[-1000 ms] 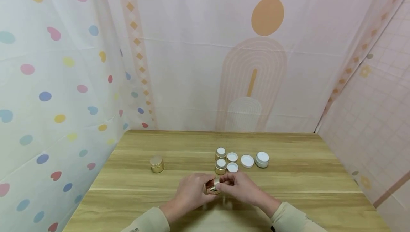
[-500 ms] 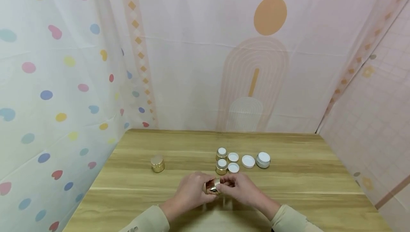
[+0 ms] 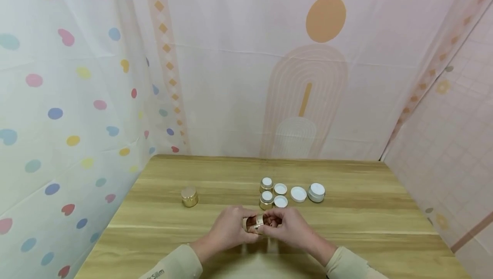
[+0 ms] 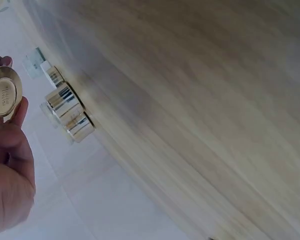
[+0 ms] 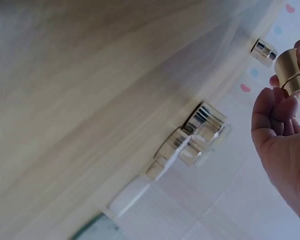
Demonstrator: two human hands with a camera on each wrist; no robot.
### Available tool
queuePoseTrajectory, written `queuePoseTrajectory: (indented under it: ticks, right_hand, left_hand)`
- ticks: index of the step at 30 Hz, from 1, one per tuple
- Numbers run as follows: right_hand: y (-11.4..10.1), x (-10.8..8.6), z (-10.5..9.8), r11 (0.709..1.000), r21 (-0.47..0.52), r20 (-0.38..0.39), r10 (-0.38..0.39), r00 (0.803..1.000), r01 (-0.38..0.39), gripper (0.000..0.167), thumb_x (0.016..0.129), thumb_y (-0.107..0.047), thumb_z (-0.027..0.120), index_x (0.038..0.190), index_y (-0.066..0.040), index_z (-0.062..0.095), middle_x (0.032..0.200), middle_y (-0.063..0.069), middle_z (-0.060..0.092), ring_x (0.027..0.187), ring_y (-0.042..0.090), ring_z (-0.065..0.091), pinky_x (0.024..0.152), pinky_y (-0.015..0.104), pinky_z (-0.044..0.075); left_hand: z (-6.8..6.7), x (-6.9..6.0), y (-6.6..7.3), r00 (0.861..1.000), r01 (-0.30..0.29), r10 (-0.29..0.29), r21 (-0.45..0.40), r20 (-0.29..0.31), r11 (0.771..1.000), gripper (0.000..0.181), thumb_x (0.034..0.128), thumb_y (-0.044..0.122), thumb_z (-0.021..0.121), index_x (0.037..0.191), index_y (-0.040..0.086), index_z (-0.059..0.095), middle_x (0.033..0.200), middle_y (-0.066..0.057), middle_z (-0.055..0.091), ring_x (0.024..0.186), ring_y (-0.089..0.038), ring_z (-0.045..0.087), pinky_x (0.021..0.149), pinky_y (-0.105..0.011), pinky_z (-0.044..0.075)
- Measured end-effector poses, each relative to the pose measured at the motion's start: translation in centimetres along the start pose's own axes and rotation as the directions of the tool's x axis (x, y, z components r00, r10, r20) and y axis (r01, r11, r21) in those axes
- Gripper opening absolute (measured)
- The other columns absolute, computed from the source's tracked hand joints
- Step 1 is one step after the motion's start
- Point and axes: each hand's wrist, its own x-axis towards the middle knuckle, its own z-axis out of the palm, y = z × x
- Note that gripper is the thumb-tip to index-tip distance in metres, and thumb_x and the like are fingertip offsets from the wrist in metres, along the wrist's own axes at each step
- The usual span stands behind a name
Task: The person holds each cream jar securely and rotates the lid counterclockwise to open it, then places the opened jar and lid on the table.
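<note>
Close above the front middle of the table, both hands meet at a small gold cosmetic jar (image 3: 251, 224). My left hand (image 3: 230, 227) grips its body; its embossed base (image 4: 4, 96) faces the left wrist camera. The right hand (image 3: 292, 230) pinches the jar's gold lid (image 5: 297, 84) with thumb and fingers. In the right wrist view a seam separates lid and body, the two still together. Behind the hands stand two lidless gold jars (image 3: 266, 202) with white discs on top. Two upturned lids (image 3: 280, 202) with white insides lie beside them.
Farther right are a larger upturned white lid (image 3: 298, 194) and a larger clear glass jar (image 3: 316, 193) topped with a white disc. On the left side of the wood-grain table (image 3: 161, 236) stands another gold jar (image 3: 189, 197) with its lid on. Patterned curtains (image 3: 223, 78) rise behind.
Both hands remain on the gold jar in nearly the same place. The right thumb and fingers have shifted slightly on the lid. The jars and lids on the table have not moved.
</note>
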Motion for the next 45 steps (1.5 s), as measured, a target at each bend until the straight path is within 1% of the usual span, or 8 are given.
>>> queuePoseTrajectory:
  ticks: [7,12,17,27,31,36,39,45]
  right_hand:
    - [-0.5,0.0,-0.5,0.991,-0.136,-0.001,-0.002,1.0,0.002,0.059,0.097,-0.045,0.078,0.136,-0.002,0.068,0.114,0.01,0.078,0.102,0.02,0.073,0.085,0.033,0.06]
    - [-1.0,0.0,-0.9,0.98,-0.192,-0.057,0.036,0.998,-0.046,0.044,0.099,-0.048,0.074,0.118,-0.008,0.078,0.103,-0.001,0.08,0.094,0.012,0.07,0.078,0.03,0.055]
    - [-0.8,-0.1,-0.7,0.981,-0.191,-0.056,0.024,0.998,-0.034,0.03,0.097,-0.042,0.078,0.109,-0.014,0.081,0.094,-0.009,0.078,0.086,0.0,0.062,0.073,0.024,0.049]
    - [-0.7,-0.3,-0.6,0.987,-0.159,-0.034,0.024,0.999,-0.029,0.036,0.094,-0.039,0.082,0.116,-0.012,0.078,0.106,-0.001,0.081,0.1,0.018,0.071,0.078,0.028,0.05]
    - [-0.8,-0.3,-0.7,0.986,-0.148,-0.054,0.065,0.996,-0.072,0.04,0.099,-0.044,0.075,0.117,-0.009,0.077,0.105,-0.002,0.08,0.104,0.017,0.072,0.084,0.033,0.055]
    - [-0.6,-0.1,-0.9,0.987,-0.137,-0.041,0.072,0.997,-0.077,0.031,0.101,-0.041,0.072,0.108,-0.012,0.08,0.093,-0.005,0.078,0.085,0.006,0.066,0.071,0.026,0.053]
    - [-0.5,0.0,-1.0,0.988,-0.143,-0.026,0.062,0.998,-0.065,0.027,0.099,-0.04,0.076,0.111,-0.015,0.08,0.092,-0.008,0.077,0.084,0.001,0.063,0.07,0.024,0.05]
    - [-0.5,0.0,-1.0,0.989,-0.14,0.003,0.051,0.999,-0.05,0.033,0.095,-0.037,0.081,0.119,-0.015,0.078,0.1,-0.006,0.078,0.094,0.012,0.066,0.075,0.027,0.048]
  left_hand:
    - [0.4,-0.5,0.2,0.999,0.019,-0.011,0.211,-0.04,0.977,0.055,0.0725,0.047,0.095,0.12,0.024,0.081,0.114,0.003,0.079,0.103,-0.021,0.07,0.085,-0.044,0.06]
    - [0.6,-0.6,0.7,0.996,0.042,-0.025,0.218,-0.08,0.975,0.056,0.0701,0.046,0.097,0.117,0.021,0.081,0.111,0.002,0.075,0.106,-0.023,0.068,0.095,-0.052,0.056]
    - [0.6,-0.6,1.1,0.996,0.041,-0.02,0.249,-0.087,0.968,0.056,0.069,0.048,0.097,0.116,0.022,0.082,0.106,0.006,0.075,0.103,-0.02,0.068,0.094,-0.051,0.048]
    - [0.8,-0.7,0.8,0.995,0.046,-0.019,0.285,-0.096,0.958,0.056,0.0679,0.05,0.097,0.115,0.024,0.082,0.104,0.007,0.075,0.102,-0.019,0.067,0.093,-0.049,0.045]
    - [0.9,-0.5,0.8,0.994,0.055,-0.025,0.285,-0.111,0.957,0.057,0.0669,0.05,0.097,0.115,0.023,0.082,0.106,0.004,0.077,0.103,-0.02,0.068,0.095,-0.053,0.047]
    - [0.9,-0.3,0.9,0.994,0.049,-0.018,0.307,-0.105,0.95,0.058,0.0677,0.053,0.096,0.116,0.024,0.081,0.107,0.004,0.077,0.105,-0.021,0.068,0.098,-0.056,0.047]
    - [1.0,-0.3,1.0,0.995,0.045,-0.014,0.318,-0.097,0.947,0.057,0.0684,0.053,0.095,0.116,0.025,0.082,0.106,0.006,0.076,0.106,-0.021,0.068,0.097,-0.055,0.047]
    - [1.1,-0.4,0.8,0.994,0.05,-0.017,0.316,-0.105,0.948,0.053,0.0679,0.052,0.096,0.112,0.026,0.082,0.102,0.009,0.075,0.104,-0.018,0.066,0.093,-0.051,0.046]
